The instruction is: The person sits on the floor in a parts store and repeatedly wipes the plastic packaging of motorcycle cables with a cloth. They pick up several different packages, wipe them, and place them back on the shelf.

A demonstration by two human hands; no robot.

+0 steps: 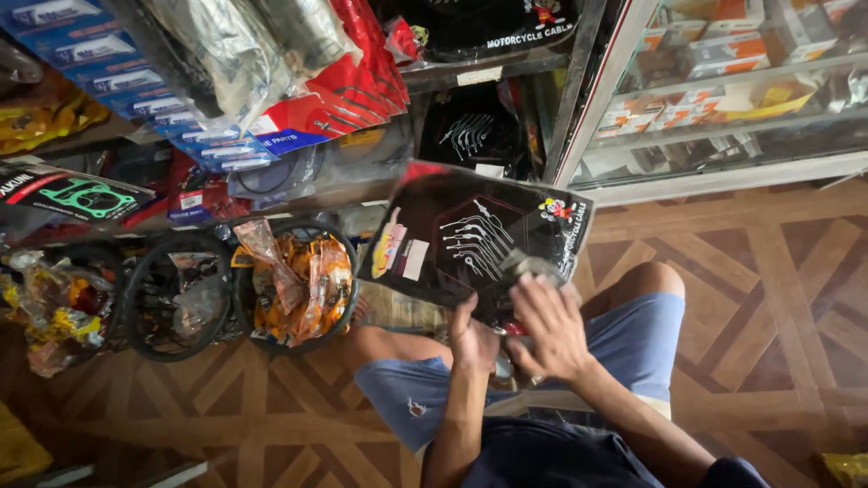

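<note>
While my left hand [472, 339] pinched the black cable packet [470, 237] by its near edge, my right hand [549, 327] pressed its face; that thin grip risked slippage.

Flat packet [479, 239] held up over the knees, left hand [472, 339] gripping its lower edge, right hand [547, 327] just beside, on its front. Left of it, on the floor, two tyres [240, 285] side by side (bags stuffed inside both). Behind those, shelves [226, 108]; to the right, a glass case [723, 99].
</note>
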